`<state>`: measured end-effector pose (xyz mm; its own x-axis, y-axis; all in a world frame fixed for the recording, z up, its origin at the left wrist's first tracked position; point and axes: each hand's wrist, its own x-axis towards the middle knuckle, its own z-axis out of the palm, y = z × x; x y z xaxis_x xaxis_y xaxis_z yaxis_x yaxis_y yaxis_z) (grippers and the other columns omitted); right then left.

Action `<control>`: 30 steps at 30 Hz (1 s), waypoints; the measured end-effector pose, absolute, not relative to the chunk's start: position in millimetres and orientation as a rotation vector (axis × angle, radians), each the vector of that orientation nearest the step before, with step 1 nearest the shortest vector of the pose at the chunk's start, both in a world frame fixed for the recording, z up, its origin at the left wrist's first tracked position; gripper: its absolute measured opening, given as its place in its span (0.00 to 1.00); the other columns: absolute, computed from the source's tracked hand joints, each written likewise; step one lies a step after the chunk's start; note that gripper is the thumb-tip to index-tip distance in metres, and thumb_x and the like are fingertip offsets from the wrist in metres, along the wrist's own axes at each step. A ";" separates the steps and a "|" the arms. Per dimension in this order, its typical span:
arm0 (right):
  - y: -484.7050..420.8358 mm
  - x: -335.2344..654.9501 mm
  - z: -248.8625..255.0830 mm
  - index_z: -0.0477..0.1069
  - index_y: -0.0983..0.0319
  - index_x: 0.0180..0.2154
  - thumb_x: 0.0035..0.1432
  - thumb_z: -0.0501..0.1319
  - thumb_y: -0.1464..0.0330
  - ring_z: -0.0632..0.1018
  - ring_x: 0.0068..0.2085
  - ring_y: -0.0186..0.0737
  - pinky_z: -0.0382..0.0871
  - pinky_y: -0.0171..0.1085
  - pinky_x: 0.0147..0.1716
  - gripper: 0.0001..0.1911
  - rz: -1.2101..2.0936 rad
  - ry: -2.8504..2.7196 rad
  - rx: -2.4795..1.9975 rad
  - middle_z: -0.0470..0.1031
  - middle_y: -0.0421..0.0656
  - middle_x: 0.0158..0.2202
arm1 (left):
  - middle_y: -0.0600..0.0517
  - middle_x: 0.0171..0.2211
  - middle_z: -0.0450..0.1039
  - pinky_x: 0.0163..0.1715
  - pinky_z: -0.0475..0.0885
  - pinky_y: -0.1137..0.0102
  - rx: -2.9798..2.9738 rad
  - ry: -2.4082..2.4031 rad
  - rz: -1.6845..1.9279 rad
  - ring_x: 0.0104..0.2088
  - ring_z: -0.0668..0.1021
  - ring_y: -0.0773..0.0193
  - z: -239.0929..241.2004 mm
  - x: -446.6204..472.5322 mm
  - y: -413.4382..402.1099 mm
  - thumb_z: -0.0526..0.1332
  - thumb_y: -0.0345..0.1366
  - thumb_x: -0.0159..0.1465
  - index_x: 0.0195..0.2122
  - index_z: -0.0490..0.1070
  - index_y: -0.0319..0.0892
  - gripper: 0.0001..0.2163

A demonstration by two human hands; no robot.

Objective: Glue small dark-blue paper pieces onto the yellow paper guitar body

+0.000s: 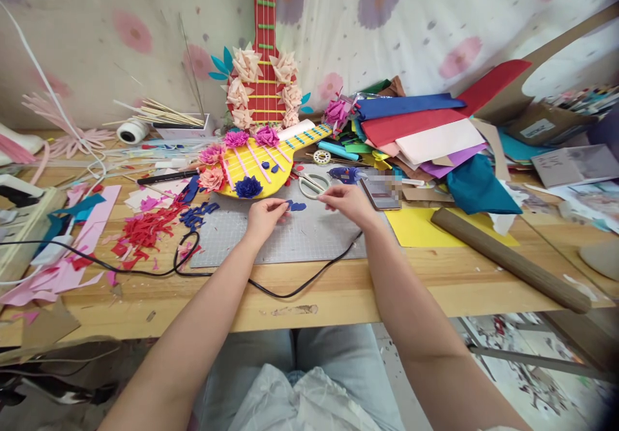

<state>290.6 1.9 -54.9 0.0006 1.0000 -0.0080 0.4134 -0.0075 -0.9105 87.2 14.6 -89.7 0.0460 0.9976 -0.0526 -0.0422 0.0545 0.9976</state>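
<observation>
My left hand (264,215) rests on a grey cutting mat (309,237), fingers pinched on a small dark blue foam piece (296,206). My right hand (345,200) is just to its right, fingers curled together; what they hold I cannot make out. Behind both hands lies a yellow foam guitar (264,170) with pink strings and pink and blue paper flowers. White-handled scissors (312,182) lie beside the right hand. A red guitar (265,50) with cream flowers stands against the wall.
A black cable (290,289) runs across the mat's front edge. Red and blue foam scraps (149,228) lie to the left. A stack of coloured sheets (425,134), a phone (380,193) and a brown roll (507,260) lie to the right.
</observation>
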 end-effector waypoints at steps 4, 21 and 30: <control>-1.8 331.6 -47.1 0.69 0.62 0.20 0.42 0.61 0.45 0.67 0.21 0.35 0.58 0.35 0.23 0.25 0.501 -1.440 -1.965 0.67 0.42 0.16 | 0.51 0.22 0.75 0.19 0.71 0.75 1.100 1.187 1.138 0.23 0.78 0.66 -88.2 87.9 16.0 0.69 0.37 0.45 0.27 0.74 0.37 0.11; 16.7 317.0 -67.1 0.70 0.63 0.33 0.49 0.57 0.49 0.73 0.25 0.35 0.65 0.34 0.23 0.24 0.700 -1.174 -1.460 0.75 0.46 0.30 | 0.51 0.22 0.74 0.18 0.70 0.76 1.052 1.246 1.110 0.23 0.78 0.66 -87.0 89.7 16.5 0.66 0.29 0.49 0.27 0.73 0.35 0.05; -11.9 295.0 -48.0 0.68 0.63 0.22 0.44 0.63 0.50 0.63 0.18 0.28 0.56 0.33 0.18 0.21 1.018 -1.582 -1.539 0.68 0.39 0.18 | 0.49 0.23 0.75 0.20 0.73 0.73 1.018 1.261 1.144 0.24 0.78 0.64 -88.9 87.1 15.5 0.66 0.30 0.50 0.28 0.74 0.35 0.05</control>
